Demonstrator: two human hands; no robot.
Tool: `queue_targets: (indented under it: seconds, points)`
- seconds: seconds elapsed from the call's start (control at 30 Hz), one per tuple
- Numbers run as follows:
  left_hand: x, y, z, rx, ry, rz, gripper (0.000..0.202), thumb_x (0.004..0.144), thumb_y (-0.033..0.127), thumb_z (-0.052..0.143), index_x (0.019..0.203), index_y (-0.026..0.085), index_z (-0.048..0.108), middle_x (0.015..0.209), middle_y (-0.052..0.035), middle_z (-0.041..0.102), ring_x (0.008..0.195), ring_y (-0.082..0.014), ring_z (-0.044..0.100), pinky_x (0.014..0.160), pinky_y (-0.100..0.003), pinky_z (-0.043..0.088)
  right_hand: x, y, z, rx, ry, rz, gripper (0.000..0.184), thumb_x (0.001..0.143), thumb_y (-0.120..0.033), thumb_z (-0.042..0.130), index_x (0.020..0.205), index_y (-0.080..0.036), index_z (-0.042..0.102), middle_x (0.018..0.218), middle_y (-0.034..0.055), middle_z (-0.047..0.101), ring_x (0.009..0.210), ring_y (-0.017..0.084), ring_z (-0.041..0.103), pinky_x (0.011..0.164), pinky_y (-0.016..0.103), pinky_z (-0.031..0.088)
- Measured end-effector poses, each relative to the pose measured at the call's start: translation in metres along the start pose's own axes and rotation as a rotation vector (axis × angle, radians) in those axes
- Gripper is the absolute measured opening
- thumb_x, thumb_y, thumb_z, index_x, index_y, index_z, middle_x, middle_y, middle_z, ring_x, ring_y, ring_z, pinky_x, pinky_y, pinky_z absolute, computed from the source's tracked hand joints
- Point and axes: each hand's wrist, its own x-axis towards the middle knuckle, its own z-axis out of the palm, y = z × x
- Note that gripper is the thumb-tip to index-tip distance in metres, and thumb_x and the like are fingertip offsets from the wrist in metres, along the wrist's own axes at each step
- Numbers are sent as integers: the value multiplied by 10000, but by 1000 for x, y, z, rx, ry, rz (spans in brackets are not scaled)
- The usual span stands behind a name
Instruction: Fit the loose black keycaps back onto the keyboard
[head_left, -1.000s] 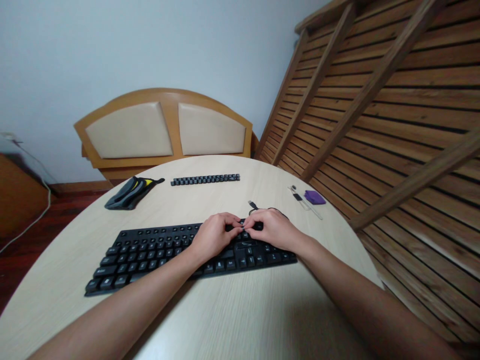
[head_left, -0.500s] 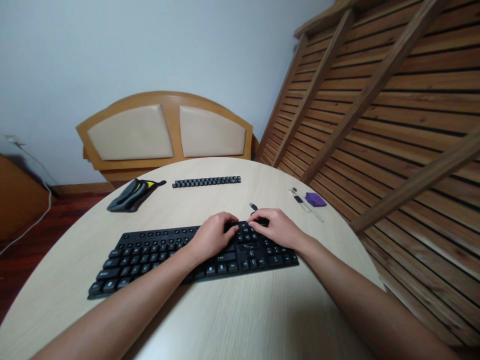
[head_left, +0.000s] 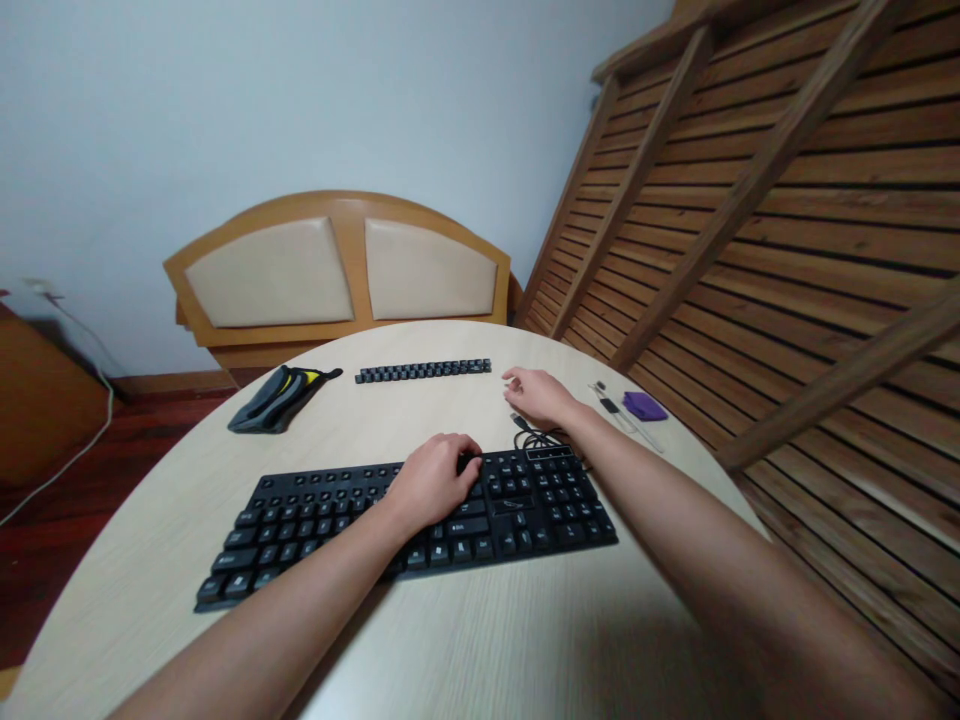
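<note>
left hand (head_left: 431, 482): resting bent on keyboard (head_left: 525, 495) | right hand (head_left: 534, 394): hovering half-curled near bench's (head_left: 480, 640) far-edge keycaps (head_left: 424, 372) | fingers' holds unclear | seemingly handling keycaps, next needing aim

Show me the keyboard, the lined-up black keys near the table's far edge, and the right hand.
Keyboard (head_left: 461, 525): head view, on the wide keys right of its middle.
Lined-up black keys (head_left: 424, 371): head view, mid-line.
Right hand (head_left: 538, 395): head view, back of the hand.
</note>
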Motion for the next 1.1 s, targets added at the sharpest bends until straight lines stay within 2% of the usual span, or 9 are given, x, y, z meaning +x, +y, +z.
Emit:
queue_targets:
  seconds: [0.13, 0.27, 0.4, 0.57, 0.7, 0.83, 1.0, 1.1]
  points:
    - [0, 2, -1, -2, 6, -8, 171, 924, 238, 555, 1000, 191, 700, 1024, -70, 739, 983, -270, 669, 866, -382, 506, 30, -4, 6, -103, -36, 42, 469, 891, -260, 650, 1345, -176, 568, 1137, 101, 715, 1077, 251, 647, 949, 395, 476]
    - [0, 2, 0, -1, 7, -17, 168, 923, 240, 560, 1001, 193, 701, 1029, -73, 738, 990, -269, 670, 873, -381, 507, 45, -12, 14, -173, -46, 59, 436, 951, -362, 608, 1347, -190, 549, 1255, 108, 638, 1127, 260, 615, 983, 495, 472]
    - [1, 1, 0, -4, 8, -22, 175, 926, 249, 557, 1009, 191, 700, 1038, -76, 736, 994, -274, 668, 871, -392, 510, 47, -18, 18, -212, -37, 76, 357, 978, -366, 574, 1288, -189, 588, 1264, 104, 623, 1131, 253, 609, 983, 498, 483]
    - [1, 1, 0, -12, 12, -18, 172, 924, 246, 559, 1005, 192, 701, 1030, -74, 738, 991, -277, 671, 870, -395, 508, 38, -21, 12, -222, -43, 90, 301, 969, -355, 592, 1204, -170, 626, 1197, 92, 653, 1076, 237, 633, 952, 481, 505]
    - [1, 0, 0, -20, 14, -22, 161, 918, 257, 569, 987, 199, 702, 1026, -70, 742, 979, -281, 677, 851, -393, 512, 18, -26, 3, -172, -46, 57, 212, 939, -275, 627, 1107, -153, 670, 1110, 104, 701, 1045, 248, 656, 933, 451, 502]
    - [1, -2, 1, -42, 18, -28, 174, 934, 285, 554, 998, 207, 695, 1010, -57, 750, 955, -268, 693, 834, -375, 520, -19, -34, -7, -36, -18, -33, 163, 919, -227, 628, 1060, -183, 696, 1048, 99, 745, 1017, 244, 681, 896, 351, 496]
    - [1, -3, 2, -70, 43, -25, 295, 957, 324, 547, 1222, 209, 606, 1038, -46, 747, 978, -248, 695, 845, -357, 524, -77, -43, -13, 172, -23, -169, 158, 932, -230, 613, 1073, -222, 685, 1032, 19, 761, 959, 158, 704, 849, 250, 513]
    - [-1, -1, 1, -64, 61, 2, 328, 951, 331, 573, 1263, 229, 568, 1043, -29, 741, 994, -244, 685, 838, -355, 520, -101, -46, -10, 364, -10, -229, 155, 929, -245, 615, 1057, -237, 701, 1044, 19, 761, 982, 180, 704, 885, 299, 517]
